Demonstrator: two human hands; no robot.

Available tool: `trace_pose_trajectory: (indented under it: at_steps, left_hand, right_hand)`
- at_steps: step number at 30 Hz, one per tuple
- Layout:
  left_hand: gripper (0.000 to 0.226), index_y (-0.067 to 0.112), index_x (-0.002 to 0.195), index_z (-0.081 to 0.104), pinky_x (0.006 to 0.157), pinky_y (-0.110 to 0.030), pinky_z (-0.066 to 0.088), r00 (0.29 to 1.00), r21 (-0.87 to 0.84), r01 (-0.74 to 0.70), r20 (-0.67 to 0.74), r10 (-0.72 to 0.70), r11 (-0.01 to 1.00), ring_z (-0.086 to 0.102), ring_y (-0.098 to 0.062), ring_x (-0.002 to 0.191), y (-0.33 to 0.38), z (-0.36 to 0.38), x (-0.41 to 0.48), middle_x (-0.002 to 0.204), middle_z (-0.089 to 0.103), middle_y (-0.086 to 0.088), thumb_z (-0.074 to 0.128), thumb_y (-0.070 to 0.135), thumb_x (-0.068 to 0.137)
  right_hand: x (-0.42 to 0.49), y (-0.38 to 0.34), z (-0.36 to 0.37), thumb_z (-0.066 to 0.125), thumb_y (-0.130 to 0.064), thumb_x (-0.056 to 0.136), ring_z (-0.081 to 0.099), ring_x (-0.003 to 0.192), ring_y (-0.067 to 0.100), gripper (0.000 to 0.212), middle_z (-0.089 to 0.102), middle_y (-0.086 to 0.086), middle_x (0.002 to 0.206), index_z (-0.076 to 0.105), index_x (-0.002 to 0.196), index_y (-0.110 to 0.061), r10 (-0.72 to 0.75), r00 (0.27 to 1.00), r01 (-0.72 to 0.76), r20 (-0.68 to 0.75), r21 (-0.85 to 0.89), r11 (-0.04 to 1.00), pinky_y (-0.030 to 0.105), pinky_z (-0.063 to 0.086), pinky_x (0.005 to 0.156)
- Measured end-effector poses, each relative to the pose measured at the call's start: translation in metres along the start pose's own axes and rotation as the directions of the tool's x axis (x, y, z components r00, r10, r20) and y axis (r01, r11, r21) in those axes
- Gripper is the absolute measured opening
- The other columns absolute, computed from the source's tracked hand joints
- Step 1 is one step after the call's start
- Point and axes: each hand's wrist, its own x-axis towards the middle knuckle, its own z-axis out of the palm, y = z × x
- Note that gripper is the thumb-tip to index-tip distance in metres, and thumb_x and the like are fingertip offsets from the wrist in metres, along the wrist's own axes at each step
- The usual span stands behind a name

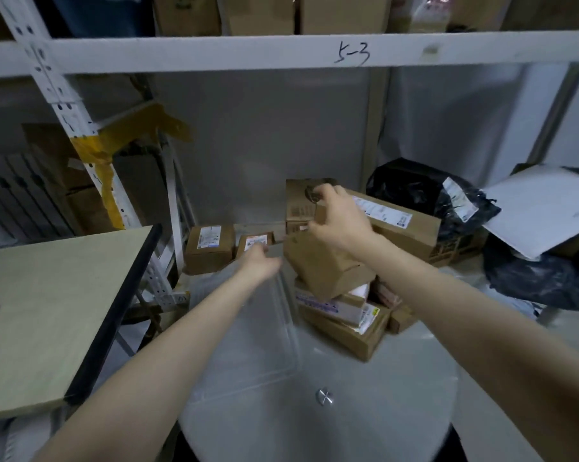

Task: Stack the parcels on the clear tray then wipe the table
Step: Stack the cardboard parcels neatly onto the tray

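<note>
A clear plastic tray [268,331] lies on the round grey table [364,395], left of centre. Right of it is a heap of brown cardboard parcels. My right hand [339,220] grips the top of a tilted brown parcel [324,268] that rests on the heap, above a labelled flat parcel [344,325]. A long parcel [404,228] lies behind. My left hand [260,265] reaches over the tray's far edge, fingers apart, holding nothing. Two small parcels, one [210,248] and another [256,243], sit beyond it against the wall.
A pale wooden tabletop [45,311] with a black edge stands to the left. White metal shelving [281,51] runs overhead, loaded with boxes. Black plastic bags [424,191] and a white mailer [544,205] lie at the right. A metal stud [324,396] sits at the table's middle.
</note>
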Motion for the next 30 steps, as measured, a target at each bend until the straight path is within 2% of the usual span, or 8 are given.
trace_pose_trajectory:
  at_steps: [3,7,11,14,16,21,26,30]
  left_hand:
    - [0.055,0.007,0.14,0.042,0.099,-0.033,0.039,0.995,-0.04,-0.077,-0.073,0.074,0.996,0.048,-0.029,0.127,0.025,0.002,-0.006,0.142,0.046,-0.013,0.059,0.03,0.092]
    - [0.049,0.013,0.135,0.047,0.094,-0.029,0.039,0.973,0.022,-0.183,-0.137,0.185,0.983,0.048,-0.027,0.125,0.043,0.007,-0.006,0.139,0.045,-0.011,0.061,0.025,0.09]
    - [0.043,0.019,0.128,0.056,0.097,-0.031,0.043,0.96,0.145,-0.246,-0.098,0.261,0.958,0.051,-0.027,0.122,0.056,0.018,-0.002,0.135,0.047,-0.009,0.064,0.027,0.086]
    - [0.049,0.026,0.126,0.061,0.106,-0.039,0.042,0.967,0.266,-0.253,0.056,0.248,0.93,0.048,-0.026,0.126,0.056,0.026,-0.002,0.136,0.049,-0.005,0.068,0.04,0.079]
    - [0.061,0.027,0.134,0.054,0.112,-0.039,0.034,0.961,0.348,-0.269,0.157,0.227,0.898,0.038,-0.027,0.133,0.052,0.029,-0.004,0.142,0.041,-0.006,0.067,0.049,0.079]
    - [0.092,0.026,0.147,0.036,0.117,-0.044,0.024,0.942,0.394,-0.295,0.273,0.196,0.87,0.018,-0.029,0.144,0.049,0.025,-0.01,0.155,0.019,-0.005,0.066,0.068,0.07]
    - [0.099,0.026,0.148,0.032,0.116,-0.047,0.026,0.938,0.422,-0.302,0.291,0.188,0.855,0.018,-0.029,0.143,0.047,0.026,-0.007,0.154,0.018,-0.006,0.074,0.062,0.066]
    - [0.098,0.028,0.148,0.032,0.116,-0.046,0.027,0.94,0.4,-0.307,0.271,0.209,0.863,0.018,-0.029,0.143,0.044,0.03,-0.007,0.153,0.02,-0.007,0.076,0.058,0.066]
  right_hand:
    - [0.011,0.045,-0.032,0.07,-0.051,0.073,0.038,0.129,0.033,0.088,0.038,0.011,0.139,0.029,0.142,-0.016,0.139,0.985,-0.109,0.104,-0.257,0.96,0.046,0.042,0.098]
    - [0.012,0.074,-0.052,0.078,-0.061,0.06,0.044,0.125,0.034,0.107,0.036,0.011,0.139,0.025,0.142,-0.018,0.304,0.876,-0.095,0.374,-0.484,0.87,0.046,0.044,0.093]
    - [0.002,0.078,-0.042,0.075,-0.054,0.062,0.05,0.117,0.033,0.099,0.042,0.01,0.134,0.026,0.141,-0.021,0.278,0.892,-0.069,0.356,-0.5,0.863,0.042,0.048,0.084]
    - [0.0,0.075,-0.035,0.072,-0.048,0.066,0.052,0.113,0.032,0.09,0.046,0.01,0.128,0.029,0.139,-0.02,0.225,0.911,-0.02,0.345,-0.508,0.861,0.041,0.05,0.08]
    - [-0.001,0.076,-0.035,0.071,-0.041,0.069,0.053,0.113,0.03,0.088,0.048,0.009,0.129,0.025,0.141,-0.021,0.191,0.916,0.031,0.352,-0.538,0.842,0.04,0.051,0.079]
    - [-0.013,0.081,-0.035,0.083,-0.037,0.063,0.047,0.122,0.031,0.117,0.04,0.01,0.137,0.005,0.149,-0.023,0.179,0.927,0.104,0.329,-0.686,0.72,0.037,0.047,0.073]
    - [-0.012,0.081,-0.031,0.069,-0.031,0.078,0.061,0.095,0.025,0.065,0.057,0.003,0.114,0.038,0.135,-0.022,0.027,0.982,0.107,0.186,-0.67,0.735,0.03,0.039,0.055]
    - [-0.02,0.084,-0.043,0.065,-0.037,0.076,0.065,0.086,0.023,0.058,0.065,-0.002,0.104,0.048,0.129,-0.023,-0.056,0.995,0.097,0.087,-0.594,0.799,0.029,0.048,0.057]
